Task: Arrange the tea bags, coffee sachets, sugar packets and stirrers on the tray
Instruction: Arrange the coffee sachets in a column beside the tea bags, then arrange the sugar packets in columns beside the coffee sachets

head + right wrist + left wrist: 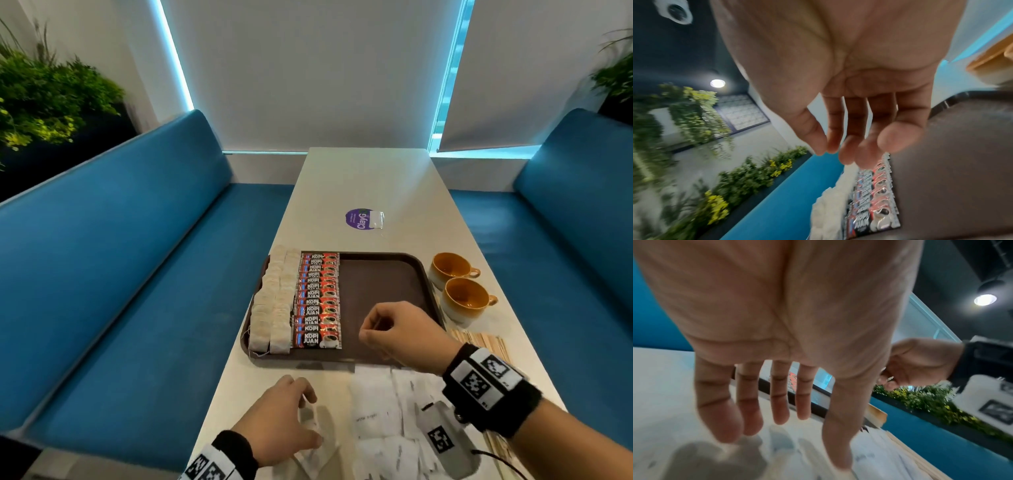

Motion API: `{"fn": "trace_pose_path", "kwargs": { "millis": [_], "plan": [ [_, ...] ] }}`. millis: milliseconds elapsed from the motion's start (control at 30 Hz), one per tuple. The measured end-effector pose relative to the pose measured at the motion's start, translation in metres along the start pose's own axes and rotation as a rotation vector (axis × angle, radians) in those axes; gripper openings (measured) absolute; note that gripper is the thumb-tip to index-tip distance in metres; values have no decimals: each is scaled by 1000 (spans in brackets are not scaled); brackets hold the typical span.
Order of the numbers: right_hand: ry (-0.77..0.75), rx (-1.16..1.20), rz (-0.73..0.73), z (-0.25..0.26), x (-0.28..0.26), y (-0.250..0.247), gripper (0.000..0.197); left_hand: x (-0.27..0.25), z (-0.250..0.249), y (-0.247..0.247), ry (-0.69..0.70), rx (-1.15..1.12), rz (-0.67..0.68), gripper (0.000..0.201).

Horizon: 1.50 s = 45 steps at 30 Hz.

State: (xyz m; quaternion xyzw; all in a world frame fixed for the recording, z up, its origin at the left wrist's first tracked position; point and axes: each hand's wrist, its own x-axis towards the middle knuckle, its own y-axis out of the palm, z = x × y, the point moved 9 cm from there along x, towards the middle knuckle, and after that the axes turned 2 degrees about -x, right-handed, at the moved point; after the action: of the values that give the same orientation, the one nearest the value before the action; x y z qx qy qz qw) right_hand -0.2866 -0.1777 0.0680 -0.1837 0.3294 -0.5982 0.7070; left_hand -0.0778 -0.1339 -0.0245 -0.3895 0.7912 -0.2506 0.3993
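On the brown tray (380,284), tea bags (274,301) lie in two columns along its left side. A column of red coffee sachets (318,301) lies beside them. My right hand (364,334) hovers over the tray's bare near middle, fingers loosely curled and empty (838,151). White sugar packets (380,411) are piled on the table in front of the tray. My left hand (313,418) reaches down with straight, spread fingers (793,439) onto a loose white packet (308,425). Wooden stirrers (479,342) lie right of the tray, partly hidden by my right wrist.
Two orange-lined cups (450,269) (467,298) stand just right of the tray. A purple sticker (359,219) marks the white table further back. Blue benches (137,274) (565,222) flank the narrow table on both sides.
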Motion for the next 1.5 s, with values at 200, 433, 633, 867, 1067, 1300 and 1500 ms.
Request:
{"fn": "trace_pose_path", "kwargs": {
  "millis": [200, 433, 633, 867, 1067, 1300, 1500],
  "plan": [
    [31, -205, 185, -27, -67, 10, 7, -11, -5, 30, 22, 164, -35, 66],
    [146, -274, 38, -109, -99, 6, 18, -19, -1, 35, 2, 12, -75, 40],
    [184, -383, -95, -139, -104, 0, 58, -12, -53, 33, 297, -27, -105, 15],
    [230, -623, 3, -143, -95, 19, 75, 17, -124, 69, 448, 173, 77, 38],
    [182, -669, 55, -141, -98, 30, 76, 32, -106, 85, 378, 318, 158, 40],
    [122, -575, 124, -135, -106, 42, 71, 18, -75, 77, 324, 299, 174, 38],
    [106, -440, 21, -134, -105, 28, 48, 9, -92, 53, 385, 220, 58, 36]
  ]
}}
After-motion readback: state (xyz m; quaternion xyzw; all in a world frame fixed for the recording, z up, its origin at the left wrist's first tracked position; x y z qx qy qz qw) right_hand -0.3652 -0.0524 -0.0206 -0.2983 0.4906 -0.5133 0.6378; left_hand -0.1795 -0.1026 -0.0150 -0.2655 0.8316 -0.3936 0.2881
